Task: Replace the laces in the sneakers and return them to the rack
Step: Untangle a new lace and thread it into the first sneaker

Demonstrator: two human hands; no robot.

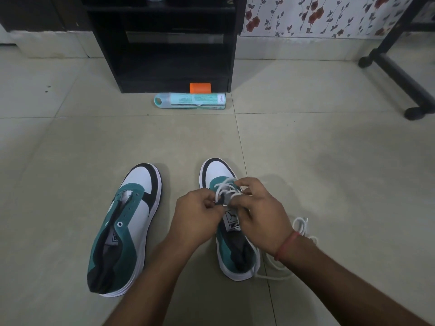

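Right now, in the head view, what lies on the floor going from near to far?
The two sneakers: unlaced sneaker and sneaker being laced → teal spray can lying on its side → orange cap → black rack.

Left hand (196,214) and right hand (261,215) close together, fingers pinched.

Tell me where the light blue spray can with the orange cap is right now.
In the head view, the light blue spray can lies on its side on the tiled floor, against the foot of the black rack, beyond both sneakers.

Teal spray can (190,100) with orange cap (200,88) on tiled floor (329,142), floral wallpaper (317,15) behind
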